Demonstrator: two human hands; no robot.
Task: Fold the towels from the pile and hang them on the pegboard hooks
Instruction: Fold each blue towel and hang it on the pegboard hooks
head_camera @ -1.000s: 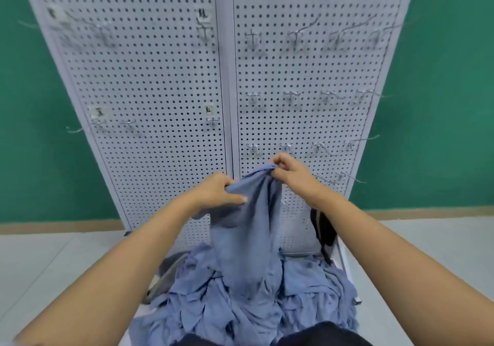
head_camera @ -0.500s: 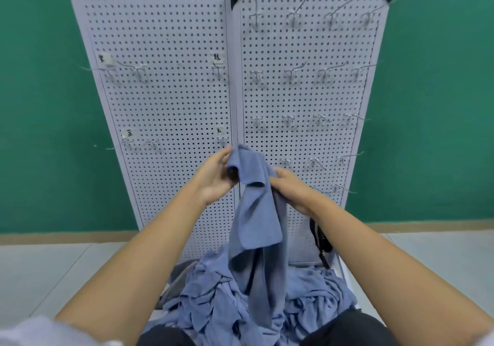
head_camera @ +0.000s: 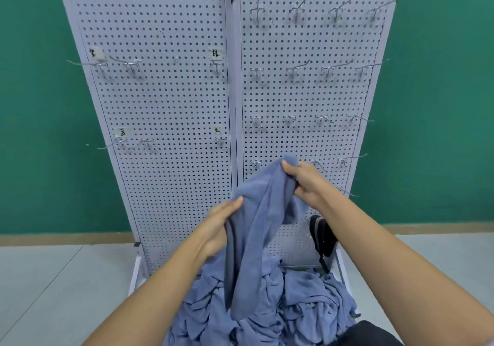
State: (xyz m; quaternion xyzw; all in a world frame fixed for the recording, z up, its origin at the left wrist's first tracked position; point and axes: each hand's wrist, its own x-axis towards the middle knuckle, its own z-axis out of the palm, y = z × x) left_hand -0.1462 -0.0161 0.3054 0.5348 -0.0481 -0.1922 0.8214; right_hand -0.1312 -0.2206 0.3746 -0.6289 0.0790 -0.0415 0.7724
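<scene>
pile [head_camera: 307, 305] of blue cloth is seen nearest. one towel [head_camera: 256, 225] is held up over it, gripped at its side by the left hand [head_camera: 222, 225] and pinched at its top corner by the right hand [head_camera: 304, 182]. folding is judged barely begun: edges must be found and matched before a bare hook [head_camera: 352, 158] on the pegboard [head_camera: 171, 105] beyond is reached.
</scene>
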